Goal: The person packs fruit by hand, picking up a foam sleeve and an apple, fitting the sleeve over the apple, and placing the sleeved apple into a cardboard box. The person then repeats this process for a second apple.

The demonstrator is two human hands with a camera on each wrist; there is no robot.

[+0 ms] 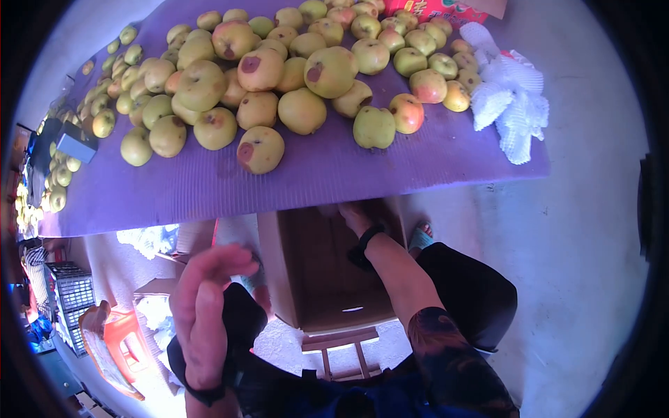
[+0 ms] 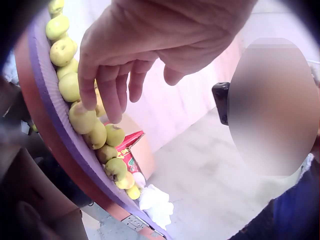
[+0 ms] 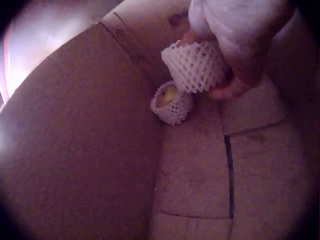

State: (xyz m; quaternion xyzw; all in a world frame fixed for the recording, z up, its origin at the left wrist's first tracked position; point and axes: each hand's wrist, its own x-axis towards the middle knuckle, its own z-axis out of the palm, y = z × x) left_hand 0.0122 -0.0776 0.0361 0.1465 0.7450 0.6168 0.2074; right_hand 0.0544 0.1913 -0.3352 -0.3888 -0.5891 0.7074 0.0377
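Inside a cardboard box (image 3: 75, 135), my right hand (image 3: 247, 47) grips a piece of fruit wrapped in white foam netting (image 3: 195, 67). A second netted apple (image 3: 172, 106), its yellow top showing, sits beyond it in the box corner. From the head view, the right hand (image 1: 357, 217) reaches into the box under the table edge, which hides its fingertips. My left hand (image 1: 205, 306) is raised in the air left of the box, fingers loosely bent and holding nothing. Many yellow-green apples (image 1: 303, 111), several with brown spots, cover the purple tabletop (image 1: 313, 171).
White foam nets (image 1: 512, 97) lie at the table's right end, near a red printed carton (image 1: 446, 10). On the left floor stand an orange stool (image 1: 125, 341) and black crates (image 1: 70, 292). A wooden stool (image 1: 341, 341) is just before the box.
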